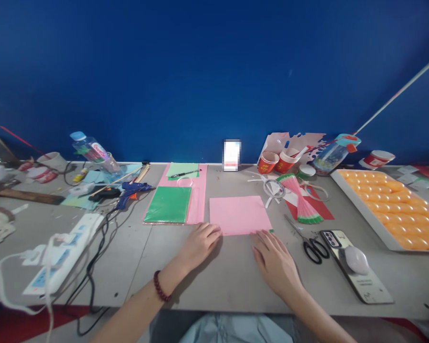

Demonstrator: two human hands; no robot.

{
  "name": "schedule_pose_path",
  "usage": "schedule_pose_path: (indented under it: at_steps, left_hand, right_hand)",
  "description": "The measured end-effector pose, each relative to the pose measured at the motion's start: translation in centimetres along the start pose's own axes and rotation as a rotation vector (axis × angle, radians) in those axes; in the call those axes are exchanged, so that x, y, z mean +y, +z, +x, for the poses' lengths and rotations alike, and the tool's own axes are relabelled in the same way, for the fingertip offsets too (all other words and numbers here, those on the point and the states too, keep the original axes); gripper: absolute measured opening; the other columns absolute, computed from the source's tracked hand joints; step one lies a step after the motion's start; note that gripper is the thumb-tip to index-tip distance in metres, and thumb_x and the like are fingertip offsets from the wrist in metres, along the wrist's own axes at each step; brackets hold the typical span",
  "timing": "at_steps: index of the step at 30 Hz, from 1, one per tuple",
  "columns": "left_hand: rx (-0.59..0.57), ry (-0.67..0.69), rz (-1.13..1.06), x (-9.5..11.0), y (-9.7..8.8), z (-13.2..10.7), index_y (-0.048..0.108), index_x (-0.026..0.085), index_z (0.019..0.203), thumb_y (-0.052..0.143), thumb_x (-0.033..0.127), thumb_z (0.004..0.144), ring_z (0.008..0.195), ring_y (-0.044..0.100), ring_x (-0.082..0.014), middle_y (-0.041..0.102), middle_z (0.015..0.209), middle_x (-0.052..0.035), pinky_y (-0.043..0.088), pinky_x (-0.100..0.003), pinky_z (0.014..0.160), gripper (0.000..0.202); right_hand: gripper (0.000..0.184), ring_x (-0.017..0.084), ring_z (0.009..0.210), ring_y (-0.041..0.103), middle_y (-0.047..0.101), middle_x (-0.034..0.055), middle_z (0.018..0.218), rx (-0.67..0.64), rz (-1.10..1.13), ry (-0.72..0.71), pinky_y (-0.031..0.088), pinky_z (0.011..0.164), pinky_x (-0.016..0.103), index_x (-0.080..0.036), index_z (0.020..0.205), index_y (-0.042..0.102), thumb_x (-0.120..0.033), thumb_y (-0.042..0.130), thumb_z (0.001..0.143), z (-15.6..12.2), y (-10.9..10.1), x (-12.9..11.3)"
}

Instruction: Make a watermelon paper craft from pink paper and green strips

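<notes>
A pink sheet of paper (239, 214) lies flat on the grey table in front of me. My left hand (200, 244) rests at its lower left corner, fingers loosely bent and touching the edge, with nothing held. On the lower right edge lies my right hand (276, 259), its fingers stretched out and flat. A tiny green bit (271, 231) shows at that corner beside the fingertips. To the left, a green pack of paper (169, 205) sits on a larger pink sheet (199, 202). Black-handled scissors (315, 248) lie right of my right hand.
Leftward are a blue glue gun (130, 194), a power strip (62, 259) with cables, and a bottle (96, 152). Rightward lie a phone (357, 267), a pink-green paper fan (302, 200), red paper cups (268, 163) and an orange-filled tray (389, 209). A blue wall (214, 71) stands behind.
</notes>
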State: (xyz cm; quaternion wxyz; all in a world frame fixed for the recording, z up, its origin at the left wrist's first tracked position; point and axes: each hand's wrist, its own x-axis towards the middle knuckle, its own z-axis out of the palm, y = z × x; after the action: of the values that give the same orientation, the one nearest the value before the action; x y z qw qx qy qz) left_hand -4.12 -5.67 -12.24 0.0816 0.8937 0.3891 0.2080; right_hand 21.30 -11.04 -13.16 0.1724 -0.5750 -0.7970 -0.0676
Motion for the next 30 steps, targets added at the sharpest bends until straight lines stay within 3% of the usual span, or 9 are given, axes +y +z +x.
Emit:
schedule_pose_path:
  at_steps: [6,12,19,30]
  left_hand:
    - [0.046,-0.053,-0.260,0.7,0.2,0.3,0.065,0.020,0.092,0.054,0.022,0.092,0.093,0.058,-0.0167,0.065,0.098,-0.0041,0.046,-0.031,0.084,0.011]
    - [0.049,-0.185,-0.409,0.8,0.2,0.5,0.065,0.019,0.084,0.059,0.025,0.089,0.095,0.059,-0.0165,0.064,0.098,-0.0043,0.046,-0.030,0.086,0.010]
    - [0.034,-0.213,-0.463,1.1,0.0,0.8,0.063,0.019,0.088,0.055,0.023,0.091,0.091,0.057,-0.0160,0.062,0.095,-0.0042,0.047,-0.028,0.082,0.010]
    - [0.021,-0.115,-0.355,1.0,0.3,0.7,0.069,0.025,0.099,0.051,0.012,0.090,0.098,0.056,-0.0174,0.060,0.101,-0.0049,0.046,-0.032,0.088,0.024]
  right_hand:
    - [0.035,0.027,0.122,0.052,0.063,0.0100,0.126,-0.002,-0.034,0.049,0.039,0.103,0.045,-0.016,0.122,0.060,-0.024,0.041,0.093,0.0,0.2,1.1]
    - [0.036,0.031,0.119,0.053,0.061,0.0159,0.126,0.000,-0.036,0.093,0.041,0.100,0.049,-0.011,0.120,0.060,-0.024,0.045,0.091,0.0,0.2,-1.1]
    - [0.037,0.026,0.119,0.053,0.058,0.0120,0.129,-0.059,0.157,0.017,0.048,0.097,0.042,-0.017,0.125,0.057,-0.021,0.043,0.091,-0.4,0.5,-4.5]
    - [0.037,0.026,0.120,0.052,0.062,0.0099,0.125,-0.017,0.150,0.035,0.041,0.103,0.045,-0.019,0.124,0.059,-0.021,0.041,0.092,-0.2,0.9,-4.6]
